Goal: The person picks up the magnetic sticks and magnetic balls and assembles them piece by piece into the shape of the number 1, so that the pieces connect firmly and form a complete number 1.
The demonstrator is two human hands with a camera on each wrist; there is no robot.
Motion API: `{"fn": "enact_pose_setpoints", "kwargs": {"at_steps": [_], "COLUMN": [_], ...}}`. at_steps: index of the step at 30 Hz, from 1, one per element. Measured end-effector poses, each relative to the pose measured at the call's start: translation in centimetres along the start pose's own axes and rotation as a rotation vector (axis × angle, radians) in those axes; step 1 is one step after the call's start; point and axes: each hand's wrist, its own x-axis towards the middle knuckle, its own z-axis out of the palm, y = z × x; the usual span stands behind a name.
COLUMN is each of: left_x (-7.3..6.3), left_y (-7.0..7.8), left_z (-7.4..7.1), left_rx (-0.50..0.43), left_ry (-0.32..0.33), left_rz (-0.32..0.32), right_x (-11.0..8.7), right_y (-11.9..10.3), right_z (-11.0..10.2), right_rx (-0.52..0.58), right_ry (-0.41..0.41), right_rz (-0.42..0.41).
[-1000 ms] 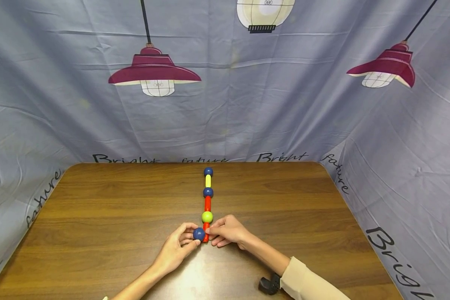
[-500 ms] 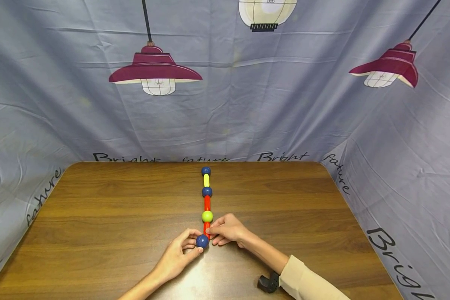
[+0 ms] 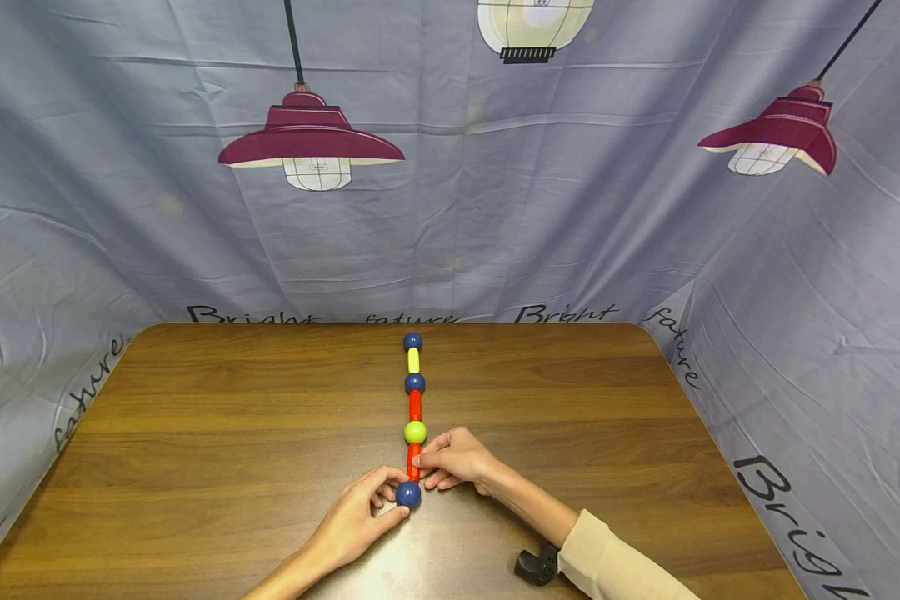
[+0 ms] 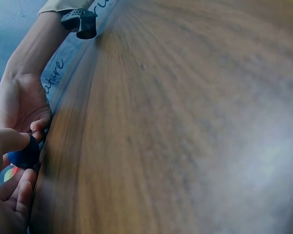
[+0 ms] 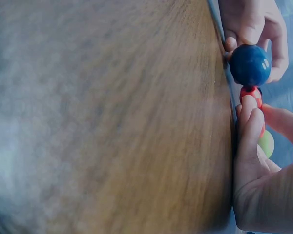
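On the table a straight chain of balls and rods runs away from me. From its far end come a blue ball (image 3: 412, 342), a yellow rod (image 3: 414, 361), another blue ball (image 3: 415, 382), a red rod (image 3: 416, 406), a green ball (image 3: 416, 432) and a nearer red rod (image 3: 414, 457). My left hand (image 3: 360, 512) pinches the nearest blue ball (image 3: 408, 495) between thumb and fingers, and the ball meets the red rod's near end. From the right side, my right hand (image 3: 459, 462) pinches that nearer red rod; its fingers partly cover the rod in the right wrist view.
A wooden table (image 3: 270, 417) lies under the chain. Grey-blue cloth (image 3: 450, 233) printed with lamps and lettering hangs behind and at both sides. A black device (image 3: 536, 567) sits at the right wrist by the beige sleeve (image 3: 615, 558).
My left hand has brought the blue ball toward me, from beside the red rod to its near end. The right hand stays on the rod. The chain's far end has shifted slightly left.
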Motion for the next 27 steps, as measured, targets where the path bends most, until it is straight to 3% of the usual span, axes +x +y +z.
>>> {"fn": "enact_pose_setpoints", "kwargs": {"at_steps": [5, 17, 22, 27], "left_x": [0.3, 0.6, 0.7, 1.0], "left_y": [0.0, 0.0, 0.0, -0.3], "left_z": [0.2, 0.2, -0.3, -1.6], "left_rx": [0.035, 0.046, 0.002, 0.005], "left_ry": [0.015, 0.002, -0.012, 0.018], "left_rz": [0.056, 0.071, 0.056, 0.008], "right_x": [-0.2, -0.2, -0.3, -0.4], "right_y": [0.0, -0.1, 0.0, 0.0], "right_z": [0.0, -0.1, -0.4, -0.9], "right_rx": [-0.003, 0.012, 0.019, 0.023], "right_ry": [0.004, 0.000, 0.004, -0.002], "right_rz": [-0.005, 0.004, 0.005, -0.006]}}
